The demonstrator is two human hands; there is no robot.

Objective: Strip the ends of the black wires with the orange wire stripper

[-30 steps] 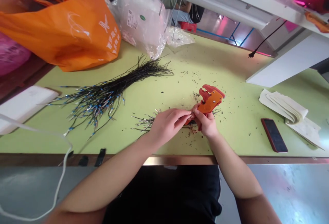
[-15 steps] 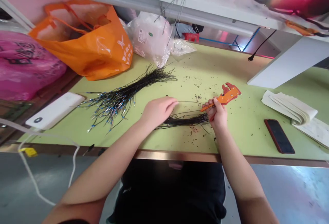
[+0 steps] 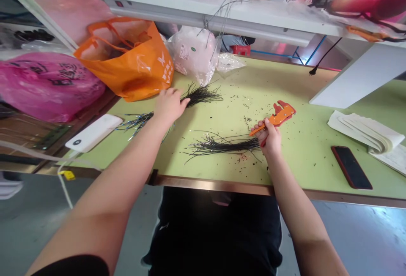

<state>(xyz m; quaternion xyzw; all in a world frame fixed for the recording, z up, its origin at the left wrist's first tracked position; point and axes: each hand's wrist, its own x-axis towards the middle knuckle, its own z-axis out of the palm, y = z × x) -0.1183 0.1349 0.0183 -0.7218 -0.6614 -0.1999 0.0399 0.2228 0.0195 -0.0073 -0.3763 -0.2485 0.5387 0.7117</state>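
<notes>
My left hand (image 3: 171, 105) reaches over the far bundle of black wires (image 3: 203, 95), its thumb apart from the bent fingers; the palm side is hidden. Blue-tipped wire ends (image 3: 137, 123) of that bundle stick out to the left, under my forearm. In my right hand (image 3: 270, 137) is an orange and red wire stripper (image 3: 282, 115), its jaws pointing away to the upper right. A second bundle of black wires (image 3: 233, 146), with bare bright ends on its left, lies on the table with its right end against my right hand.
An orange bag (image 3: 139, 71), a pink plastic bag (image 3: 53, 83) and a clear plastic bag (image 3: 193, 52) stand at the back left. A white power bank (image 3: 95, 132) lies left, a phone (image 3: 351, 167) and folded papers (image 3: 364, 130) right. Small black scraps dot the green table (image 3: 272, 77).
My left hand has left the near bundle and moved up and left onto the far one. The right hand still holds the wire stripper in place. The view has shifted slightly left.
</notes>
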